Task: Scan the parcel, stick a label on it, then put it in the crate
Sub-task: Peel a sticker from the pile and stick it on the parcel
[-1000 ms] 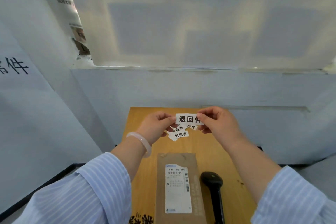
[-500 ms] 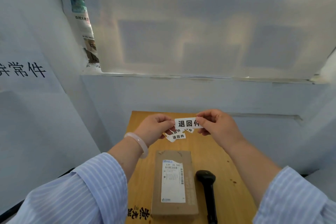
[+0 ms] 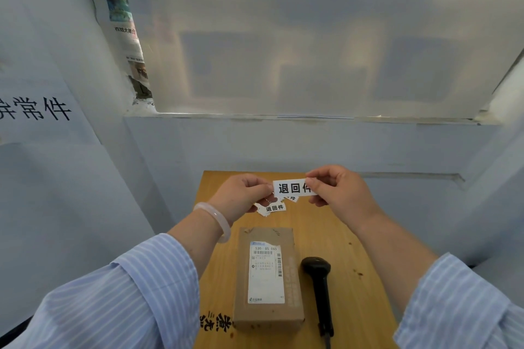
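A brown cardboard parcel (image 3: 268, 278) with a white shipping slip on top lies on the wooden table (image 3: 354, 249). A black handheld scanner (image 3: 319, 286) lies just right of it. Above the table's far end, my left hand (image 3: 243, 193) and my right hand (image 3: 337, 193) pinch the two ends of a white label (image 3: 292, 187) printed with black characters. Under the hands, several more labels (image 3: 273, 208) lie loose on the table. No crate is in view.
The table is narrow and stands against a pale blue wall under a frosted window (image 3: 312, 37). A white sheet with black characters (image 3: 37, 110) hangs on the left wall. Old newspaper (image 3: 122, 22) lines the window's left edge.
Both hands keep holding the label between them and have shifted slightly right. The view has tilted up, so the parcel and scanner sit higher in the frame.
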{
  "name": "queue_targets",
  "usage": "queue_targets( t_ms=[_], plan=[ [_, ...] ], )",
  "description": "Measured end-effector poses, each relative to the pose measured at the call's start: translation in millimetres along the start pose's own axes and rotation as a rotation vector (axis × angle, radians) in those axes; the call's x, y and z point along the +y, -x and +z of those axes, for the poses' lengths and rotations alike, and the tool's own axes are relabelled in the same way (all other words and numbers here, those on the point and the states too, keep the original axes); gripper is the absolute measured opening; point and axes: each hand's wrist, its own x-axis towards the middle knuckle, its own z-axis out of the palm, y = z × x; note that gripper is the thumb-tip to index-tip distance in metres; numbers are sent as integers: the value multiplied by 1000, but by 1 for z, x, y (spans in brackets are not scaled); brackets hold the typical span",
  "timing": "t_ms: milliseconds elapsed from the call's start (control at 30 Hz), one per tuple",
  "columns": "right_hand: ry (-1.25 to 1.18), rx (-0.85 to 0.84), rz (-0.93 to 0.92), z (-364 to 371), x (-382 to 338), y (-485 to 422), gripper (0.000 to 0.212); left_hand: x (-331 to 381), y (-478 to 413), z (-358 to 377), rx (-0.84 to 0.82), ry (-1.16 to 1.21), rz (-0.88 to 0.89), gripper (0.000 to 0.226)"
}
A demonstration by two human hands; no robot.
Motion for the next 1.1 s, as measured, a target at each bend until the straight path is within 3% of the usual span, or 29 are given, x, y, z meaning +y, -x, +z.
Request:
queue_targets(
  t_ms=[1100],
  plan=[
    [-4,-1,6,0,0,5,11,-3,1,-1,-10,19,-17,13]
  ],
)
